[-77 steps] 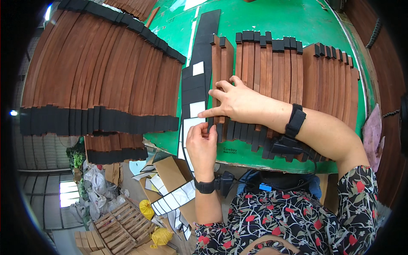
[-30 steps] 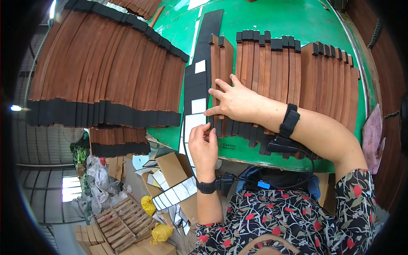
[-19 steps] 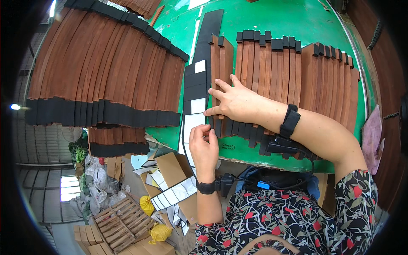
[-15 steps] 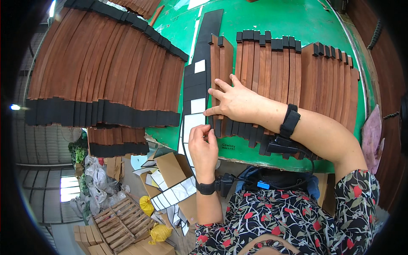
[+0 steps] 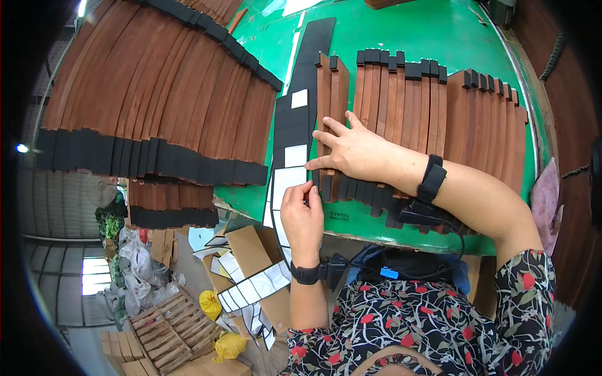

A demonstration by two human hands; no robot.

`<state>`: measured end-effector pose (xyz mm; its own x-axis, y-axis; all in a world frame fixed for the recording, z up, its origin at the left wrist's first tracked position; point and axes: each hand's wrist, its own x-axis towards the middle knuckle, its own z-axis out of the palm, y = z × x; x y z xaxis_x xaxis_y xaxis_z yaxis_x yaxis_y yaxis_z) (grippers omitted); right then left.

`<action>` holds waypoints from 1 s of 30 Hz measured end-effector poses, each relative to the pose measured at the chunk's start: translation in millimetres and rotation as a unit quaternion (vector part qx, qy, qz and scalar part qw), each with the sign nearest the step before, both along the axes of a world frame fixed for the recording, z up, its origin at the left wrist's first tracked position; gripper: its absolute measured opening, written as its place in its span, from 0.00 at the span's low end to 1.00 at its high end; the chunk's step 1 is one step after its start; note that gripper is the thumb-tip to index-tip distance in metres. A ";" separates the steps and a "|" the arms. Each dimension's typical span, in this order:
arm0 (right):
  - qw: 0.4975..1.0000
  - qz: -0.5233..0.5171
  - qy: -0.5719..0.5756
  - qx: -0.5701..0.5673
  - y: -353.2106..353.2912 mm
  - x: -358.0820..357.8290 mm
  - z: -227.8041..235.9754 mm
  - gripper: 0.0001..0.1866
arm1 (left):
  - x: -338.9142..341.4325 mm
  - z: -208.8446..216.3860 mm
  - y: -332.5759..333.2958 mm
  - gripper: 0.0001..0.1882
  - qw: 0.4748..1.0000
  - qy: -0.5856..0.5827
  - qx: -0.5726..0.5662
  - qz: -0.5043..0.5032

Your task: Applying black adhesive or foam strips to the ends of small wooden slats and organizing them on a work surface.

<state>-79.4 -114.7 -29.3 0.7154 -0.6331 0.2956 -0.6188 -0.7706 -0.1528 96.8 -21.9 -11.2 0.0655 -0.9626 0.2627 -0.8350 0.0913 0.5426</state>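
My right hand (image 5: pixel 360 150) reaches in from the right with its fingers spread. It rests over two reddish-brown wooden slats (image 5: pixel 325 94) with black ends, and its thumb side touches the edge of a black foam sheet (image 5: pixel 292 128). That sheet has cut lines and bare white patches where pieces are gone. My left hand (image 5: pixel 303 216) is closed in a pinch at the sheet's near right edge, beside the slats' near ends. What lies between its fingertips is too small to make out. A longer black strip (image 5: pixel 313 47) extends beyond the sheet.
Rows of black-ended slats stand to the right (image 5: pixel 401 100); a large stack (image 5: pixel 157 94) fills the left of the green table (image 5: pixel 357 31). Below the table edge are cardboard boxes (image 5: pixel 248 250), a used white backing sheet (image 5: pixel 254 288), a wooden pallet (image 5: pixel 169 332) and yellow bags (image 5: pixel 229 346).
The whole view has shifted slightly. My left hand has edged a little farther along the sheet, still pinched; my right hand stays spread over the slats.
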 end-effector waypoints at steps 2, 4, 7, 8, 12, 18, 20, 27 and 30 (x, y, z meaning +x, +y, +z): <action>1.000 0.002 -0.002 -0.014 -0.1 -0.4 -0.5 0.20 | 2.2 -3.5 -1.0 0.08 1.000 0.004 -0.010 -0.006; 1.000 0.004 0.005 -0.009 -0.7 -2.6 1.3 0.20 | 1.4 -4.9 -2.5 0.08 1.000 0.000 -0.014 -0.009; 1.000 -0.005 0.017 0.009 -2.9 -0.9 5.2 0.21 | 3.0 -8.7 -2.5 0.08 1.000 0.003 -0.017 -0.011; 0.999 -0.016 0.021 0.023 -3.5 -0.1 8.7 0.21 | 3.1 -10.9 -3.1 0.08 1.000 0.011 -0.013 -0.012; 1.000 0.010 -0.002 -0.030 2.4 -2.5 22.2 0.21 | 2.0 -18.2 3.9 0.09 0.998 0.065 -0.014 -0.021; 0.991 0.108 -0.006 -0.072 7.3 -5.7 16.2 0.14 | 6.7 -30.7 7.8 0.11 0.992 0.122 0.007 -0.025; 0.991 0.111 -0.012 -0.067 6.7 -7.1 14.1 0.15 | 6.5 -26.4 7.7 0.11 0.993 0.116 0.006 -0.034; 0.993 0.073 -0.018 0.092 12.0 -6.9 18.6 0.21 | 7.6 -25.5 -0.5 0.11 0.986 0.157 0.015 -0.050; 0.993 0.061 -0.021 0.100 14.3 -4.2 19.7 0.21 | 5.8 -26.7 -1.5 0.10 0.990 0.139 0.015 -0.035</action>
<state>-83.6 -100.4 -9.6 0.7800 -0.5918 0.2032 -0.5127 -0.7907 -0.3347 102.6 -23.4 -38.0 0.0636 -0.9745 0.2152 -0.6458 0.1242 0.7533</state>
